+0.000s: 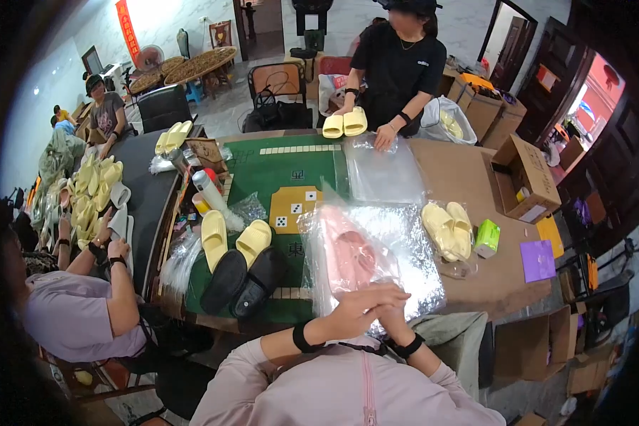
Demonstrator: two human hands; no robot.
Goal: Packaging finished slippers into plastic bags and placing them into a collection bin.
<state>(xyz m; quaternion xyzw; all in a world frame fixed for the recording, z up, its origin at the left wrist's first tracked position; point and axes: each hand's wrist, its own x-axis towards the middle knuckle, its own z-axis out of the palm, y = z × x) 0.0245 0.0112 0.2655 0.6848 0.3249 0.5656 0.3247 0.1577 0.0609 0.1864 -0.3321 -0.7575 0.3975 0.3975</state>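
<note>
left hand [355, 307] and right hand [392, 319] clasped at the near table edge, fingers together, folded over each other; how the right fingertips curl is partly hidden. black band on each wrist. just beyond, pink slippers [351, 252] in a clear bag, lying on silvery plastic sheets [422, 266]; cannot tell if the hands touch the bag.

surface: brown tabletop [468, 163] with green mat [245, 156] on its left part, yellow square printed mid-mat. clear bags [383, 174] stacked at the far side, cardboard box [524, 181] open at the right. dark table [138, 167] to the left, heaped with yellow slippers [92, 184]. room: pale marble-look walls, grey floor, dark wooden doors right, round tables [202, 65] and standing fan [150, 57] at the back, more cartons on the floor right.

counts: black slippers [225, 282], 2, on mat's near edge; yellow pair [253, 241], 2, just behind them; bagged yellow pair [447, 231], 2, right of the silvery sheets; 2 more yellow in the hand of the standing co-worker [405, 64]. 1 green packet [486, 238], 1 purple sheet [538, 260]. 3 printed dice faces on the mat. 1 seated co-worker [85, 305] at left. pink slippers: count unclear through plastic. heap: too overlapped to count.
</note>
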